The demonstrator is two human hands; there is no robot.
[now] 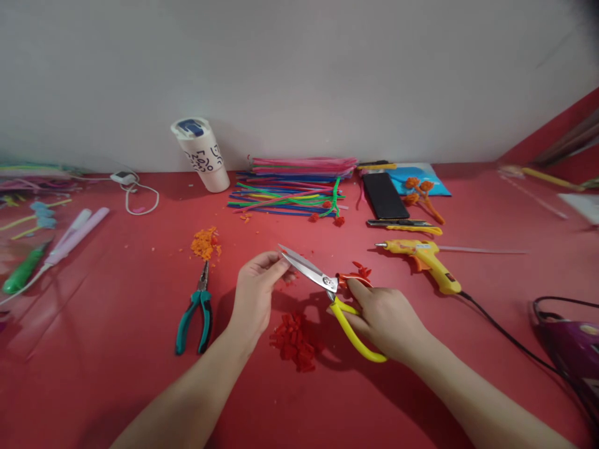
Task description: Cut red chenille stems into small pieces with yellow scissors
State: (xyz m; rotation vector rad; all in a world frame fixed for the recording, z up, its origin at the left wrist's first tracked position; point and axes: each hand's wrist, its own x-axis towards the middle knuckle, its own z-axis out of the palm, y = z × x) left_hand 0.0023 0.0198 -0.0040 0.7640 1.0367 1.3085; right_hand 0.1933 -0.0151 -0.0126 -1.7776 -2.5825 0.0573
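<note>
1. Scissors (322, 279), head view: gripped low over the red counter (107, 324) near its front middle, yellow handle loops filled by the right hand (386, 318), blades slanting up and to the left, lying together or very nearly so.
2. Right fingers (358, 293) clamped through and around the loops, probably for leverage on a stiff cut; wrist close above the counter, seemingly for steadiness.
3. Left hand (255, 293) poised just beside the blade tip, thumb and forefinger (275, 260) pressed together as if on something small; too tiny to tell what, if anything.
4. Directly below the blades, a heap of red snippets (294, 342); apparently a single drop spot for offcuts.
5. Red fuzzy piece (359, 273) just beyond the right knuckles, close to the pivot; impossible to tell whether held or resting.
6. Off to the sides, within reach yet clear of the cutting: teal pliers (196, 312) left of the left hand, orange snippets (204, 243) beyond them, yellow glue gun (428, 262) to the right with its cord trailing away.
7. Far back along the wall, as stock rather than work in hand: a stack of pipe cleaners (294, 187), a paper cup (201, 153), a dark phone (384, 194).
</note>
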